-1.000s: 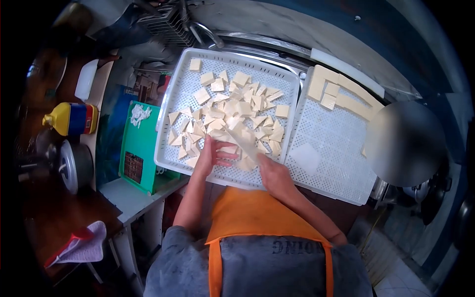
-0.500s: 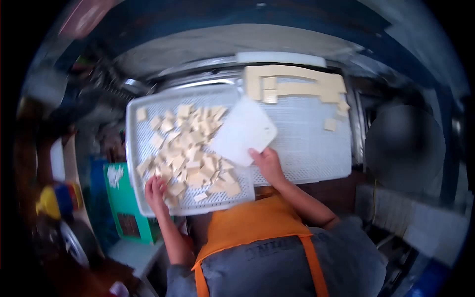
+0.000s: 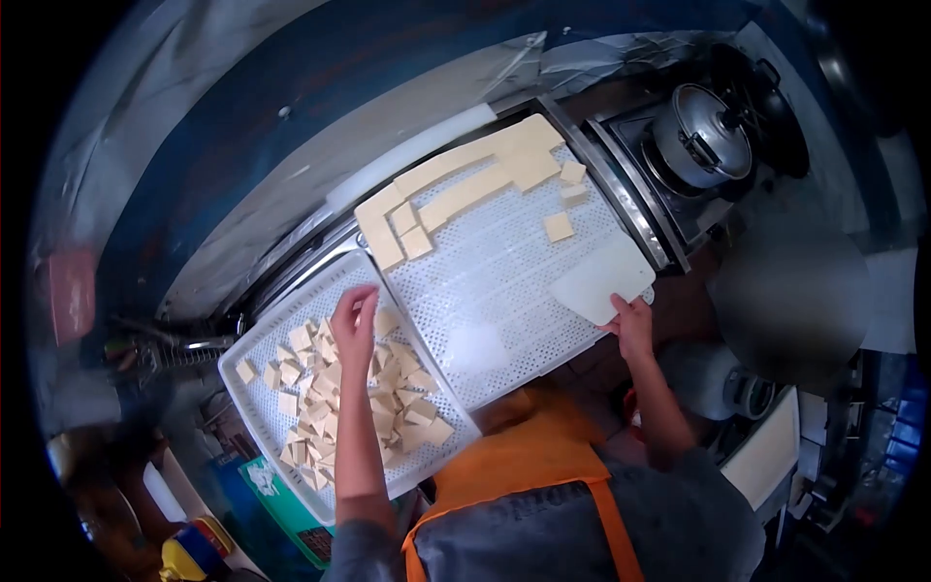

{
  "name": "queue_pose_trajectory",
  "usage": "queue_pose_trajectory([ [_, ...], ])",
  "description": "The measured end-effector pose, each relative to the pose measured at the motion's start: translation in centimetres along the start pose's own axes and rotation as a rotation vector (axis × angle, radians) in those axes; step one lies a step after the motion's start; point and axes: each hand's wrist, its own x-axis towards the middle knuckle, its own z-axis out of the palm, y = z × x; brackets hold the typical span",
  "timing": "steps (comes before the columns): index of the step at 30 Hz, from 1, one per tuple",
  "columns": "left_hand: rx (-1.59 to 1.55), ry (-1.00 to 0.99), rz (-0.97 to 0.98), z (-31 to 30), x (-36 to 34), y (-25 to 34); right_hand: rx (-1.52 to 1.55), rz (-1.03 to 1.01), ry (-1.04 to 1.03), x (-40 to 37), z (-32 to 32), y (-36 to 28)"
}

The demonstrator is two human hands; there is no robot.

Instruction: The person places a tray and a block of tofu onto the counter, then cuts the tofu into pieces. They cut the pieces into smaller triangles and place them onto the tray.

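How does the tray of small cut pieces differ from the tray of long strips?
The tray of small pieces is crowded with jumbled squares and triangles; the tray of strips is mostly bare, with strips lining its far end. The left hand is over the first; the right hand holds a white scraper on the second. Both are white and perforated.

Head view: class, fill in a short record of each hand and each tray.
Left hand: open, over the cut tofu pieces
Right hand: grips white scraper lying on right tray
Left tray: scattered with the cut tofu pieces
Right tray: long tofu strips along far edge, mostly bare
Beyond: lidded pot
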Motion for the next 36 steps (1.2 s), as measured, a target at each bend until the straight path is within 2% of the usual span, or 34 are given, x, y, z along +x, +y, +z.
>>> queue_pose_trajectory([
  [4, 0.176, -0.286, 0.212, 10.7, 10.0, 3.7, -0.073, 0.061, -0.066, 2.9, 0.5, 0.0],
  [6, 0.235, -0.385, 0.389, 16.0, 14.4, 3.8, -0.046, 0.069, -0.086, 3.8, 1.7, -0.9],
  [8, 0.445, -0.481, 0.572, 20.7, 18.2, 4.4, -0.040, 0.085, -0.092, 5.0, 2.9, -1.5],
  [11, 0.539, -0.475, 0.664, 27.0, 21.3, 4.7, 0.051, 0.053, -0.097, 6.9, 4.6, -1.1],
  [14, 0.623, -0.339, 0.678, 31.4, 23.8, 2.3, 0.091, 0.031, -0.083, 8.7, 7.3, -1.7],
  [17, 0.790, -0.421, 0.529, 33.4, 24.0, 2.0, 0.110, -0.023, -0.090, 11.4, 9.9, -2.1],
  [20, 0.799, -0.356, 0.488, 33.7, 22.5, 3.2, 0.141, -0.032, -0.223, 14.9, 12.0, -3.5],
  [22, 0.767, -0.259, 0.626, 33.8, 21.9, 2.4, 0.069, -0.028, -0.339, 17.5, 12.6, -4.1],
  [24, 0.708, -0.228, 0.598, 33.9, 21.9, 2.2, 0.081, -0.030, -0.420, 18.3, 13.0, -5.5],
  [27, 0.694, -0.206, 0.581, 33.9, 20.9, 2.5, 0.046, -0.115, -0.438, 16.6, 12.3, -6.9],
  [33, 0.309, -0.286, 0.440, 32.7, 15.0, 4.9, -0.025, -0.249, -0.411, 8.7, 9.2, -7.5],
  [36, 0.149, -0.285, 0.341, 30.4, 12.0, 5.5, -0.092, -0.230, -0.421, 5.3, 8.8, -7.2],
])
